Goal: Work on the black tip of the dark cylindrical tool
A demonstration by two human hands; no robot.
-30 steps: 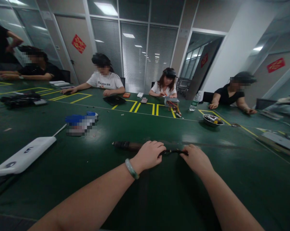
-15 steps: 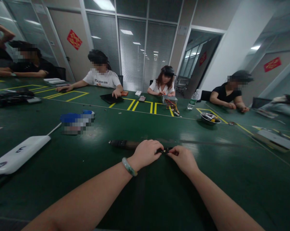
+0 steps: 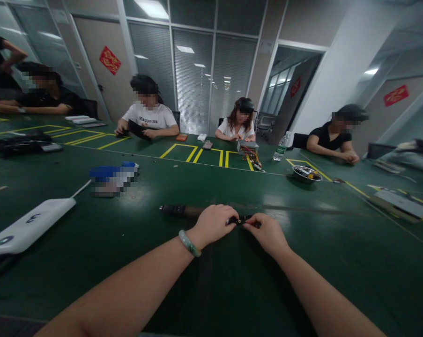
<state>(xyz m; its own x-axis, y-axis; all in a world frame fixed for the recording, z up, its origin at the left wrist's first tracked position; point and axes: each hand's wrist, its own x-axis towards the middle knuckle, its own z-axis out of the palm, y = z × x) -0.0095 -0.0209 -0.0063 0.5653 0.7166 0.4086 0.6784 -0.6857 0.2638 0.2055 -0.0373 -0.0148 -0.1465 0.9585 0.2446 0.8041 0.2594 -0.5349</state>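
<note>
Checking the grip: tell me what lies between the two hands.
In the head view, a small black piece bridges the short gap between the left hand and the right hand; both hands pinch it.

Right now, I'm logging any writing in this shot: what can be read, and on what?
"Happ": white T-shirt of a person across the table; rest blurred.
Red signs on door and walls: characters too blurred.
White box: dark marks, unreadable.
Bottle label: too small.
Dark tool held by left hand and right hand: no writing shows.
</note>
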